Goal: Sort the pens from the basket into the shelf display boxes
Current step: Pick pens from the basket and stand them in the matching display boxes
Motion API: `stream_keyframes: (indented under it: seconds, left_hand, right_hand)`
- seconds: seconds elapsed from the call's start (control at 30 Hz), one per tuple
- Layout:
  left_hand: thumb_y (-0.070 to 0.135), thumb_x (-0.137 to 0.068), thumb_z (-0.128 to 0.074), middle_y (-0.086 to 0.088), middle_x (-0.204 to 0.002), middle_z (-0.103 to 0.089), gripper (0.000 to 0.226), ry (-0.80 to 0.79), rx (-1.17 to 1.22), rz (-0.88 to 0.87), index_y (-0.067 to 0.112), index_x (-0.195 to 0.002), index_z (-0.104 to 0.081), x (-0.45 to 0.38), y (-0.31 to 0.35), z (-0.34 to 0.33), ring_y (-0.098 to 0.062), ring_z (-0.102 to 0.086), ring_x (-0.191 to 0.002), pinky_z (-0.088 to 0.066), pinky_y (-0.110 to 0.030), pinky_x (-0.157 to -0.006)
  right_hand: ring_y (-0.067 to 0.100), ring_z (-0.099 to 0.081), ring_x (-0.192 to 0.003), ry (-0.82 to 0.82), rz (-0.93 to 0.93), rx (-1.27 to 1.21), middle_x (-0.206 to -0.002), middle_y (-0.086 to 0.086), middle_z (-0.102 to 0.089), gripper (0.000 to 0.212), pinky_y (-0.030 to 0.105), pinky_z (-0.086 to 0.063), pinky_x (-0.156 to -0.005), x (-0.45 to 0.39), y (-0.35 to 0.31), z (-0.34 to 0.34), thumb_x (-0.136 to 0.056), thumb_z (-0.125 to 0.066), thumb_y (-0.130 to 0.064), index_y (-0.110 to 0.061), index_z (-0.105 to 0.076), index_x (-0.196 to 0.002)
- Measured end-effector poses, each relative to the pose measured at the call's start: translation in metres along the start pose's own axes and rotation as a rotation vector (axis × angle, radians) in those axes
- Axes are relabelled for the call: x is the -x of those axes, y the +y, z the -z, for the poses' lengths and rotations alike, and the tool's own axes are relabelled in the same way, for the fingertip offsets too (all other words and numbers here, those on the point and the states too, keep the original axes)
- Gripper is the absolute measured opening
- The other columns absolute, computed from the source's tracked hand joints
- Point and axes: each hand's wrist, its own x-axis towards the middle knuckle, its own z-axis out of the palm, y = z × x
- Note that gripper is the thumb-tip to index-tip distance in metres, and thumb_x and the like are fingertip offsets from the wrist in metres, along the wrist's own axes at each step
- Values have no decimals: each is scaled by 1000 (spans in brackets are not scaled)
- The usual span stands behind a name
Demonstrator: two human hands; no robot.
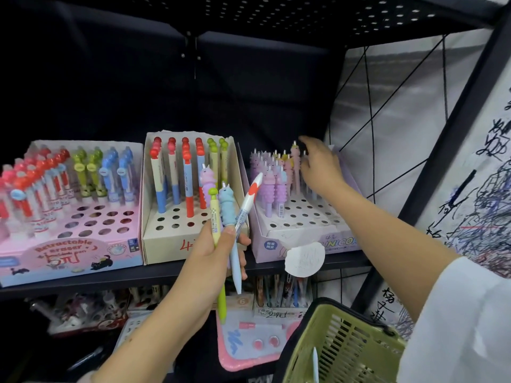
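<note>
The left hand (215, 252) grips a bundle of pens (231, 214) in front of the cream display box (163, 239), its fingers curled round their barrels. In the bundle are a yellow-green pen (215, 217) with a mushroom-like top, a blue unicorn pen (227, 205), a purple unicorn pen (208, 181) and a white pen with a red mark (247, 200), which leans to the right of the others.

The right hand (320, 164) reaches over the lilac unicorn box (301, 236), right of the cream box, with fingers fairly straight and loosely spread beside the upright pink unicorn pen (296, 161) at the back row; whether the fingers touch it cannot be told.

Left of the cream box stands a pink eraser-pen box (69, 255) with red, green and blue tops. All three boxes sit on a dark shelf (110, 277). Below and right of the cream box, an olive-green basket (345, 344) hangs near the right arm, with one pale pen (315, 363) showing inside it.
</note>
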Motion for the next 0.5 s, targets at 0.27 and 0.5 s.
stream_keyframes:
  seconds: [0.27, 0.5]
  left_hand:
    - [25, -99, -37, 12, -68, -64, 18, 1, 40, -9, 25, -98, -55, 1, 3, 5, -4, -54, -54, -49, -20, -51]
    - [24, -99, -36, 13, -69, -66, 18, -5, 68, -15, 26, -103, -53, 6, 5, 11, -4, -54, -53, -49, -20, -51]
  right_hand:
    - [32, -51, -109, -8, 22, 262, -115, 13, -59, 29, 39, -31, -91, -2, 4, -6, -91, -44, -13, -9, -50, -119]
    - [30, -40, -123, 64, -15, 82, -132, 13, -47, 38, 38, -29, -99, 15, -19, 3, -91, -46, -11, -9, -48, -129]
